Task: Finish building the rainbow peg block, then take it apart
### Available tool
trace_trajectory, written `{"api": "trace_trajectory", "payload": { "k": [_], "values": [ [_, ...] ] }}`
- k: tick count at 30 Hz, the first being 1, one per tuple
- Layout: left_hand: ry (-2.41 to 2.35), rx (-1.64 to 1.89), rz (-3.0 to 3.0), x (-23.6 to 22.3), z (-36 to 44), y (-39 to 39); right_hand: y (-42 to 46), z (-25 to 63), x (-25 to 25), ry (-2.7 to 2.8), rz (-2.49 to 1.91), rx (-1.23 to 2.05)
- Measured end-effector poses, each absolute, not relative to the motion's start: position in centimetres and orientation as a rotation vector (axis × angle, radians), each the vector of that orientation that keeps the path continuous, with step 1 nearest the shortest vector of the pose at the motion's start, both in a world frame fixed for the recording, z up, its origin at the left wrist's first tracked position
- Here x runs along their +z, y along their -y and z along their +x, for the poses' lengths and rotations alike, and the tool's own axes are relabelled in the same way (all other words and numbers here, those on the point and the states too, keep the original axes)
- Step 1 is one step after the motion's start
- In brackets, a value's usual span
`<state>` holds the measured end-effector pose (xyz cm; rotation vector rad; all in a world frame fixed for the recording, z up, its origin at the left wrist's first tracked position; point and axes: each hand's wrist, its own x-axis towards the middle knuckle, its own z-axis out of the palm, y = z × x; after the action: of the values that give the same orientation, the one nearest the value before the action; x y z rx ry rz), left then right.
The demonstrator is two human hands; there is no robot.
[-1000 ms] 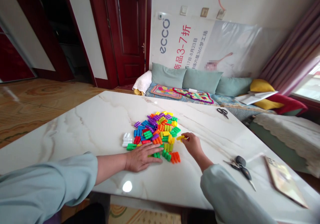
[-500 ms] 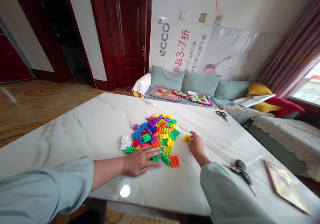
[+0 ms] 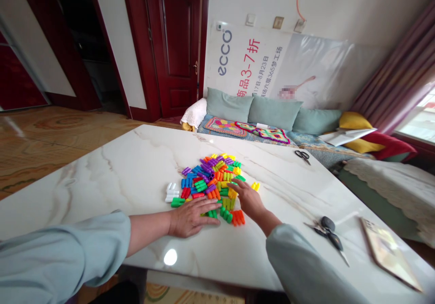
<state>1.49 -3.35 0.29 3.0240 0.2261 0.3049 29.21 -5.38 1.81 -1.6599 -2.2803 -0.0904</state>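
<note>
A loose heap of bright plastic toy blocks with rounded prongs lies on the white marbled table. My left hand rests flat over the heap's near edge, fingers spread across some green blocks. At the right side of the heap is my right hand, its fingers stretched over yellow blocks; no block shows in its grasp. A separate yellow block sits just beyond that hand. White blocks stand at the heap's left, and an orange block lies nearest me.
To the right are scissors with a black key fob and a phone. Black-handled scissors lie near the far right edge. Behind the table stands a sofa with green cushions.
My right hand has let go of the yellow block, leaving it on the table to the right, and has moved left to the heap. My left hand stays in place.
</note>
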Motion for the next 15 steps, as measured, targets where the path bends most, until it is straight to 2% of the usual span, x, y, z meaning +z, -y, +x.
{"api": "trace_trajectory", "payload": {
  "k": [3, 9, 15],
  "values": [
    [-0.233, 0.298, 3.019, 0.4, 1.5, 3.3, 5.4, 28.5, 2.2, 2.446, -1.705, -0.088],
    [-0.216, 0.334, 3.008, 0.5, 1.5, 3.4, 5.8, 28.3, 3.5, 2.28, -1.855, -0.178],
    [-0.21, 0.34, 3.008, 0.5, 1.5, 3.4, 6.0, 28.4, 3.7, 2.174, -1.683, -0.124]
  ]
}}
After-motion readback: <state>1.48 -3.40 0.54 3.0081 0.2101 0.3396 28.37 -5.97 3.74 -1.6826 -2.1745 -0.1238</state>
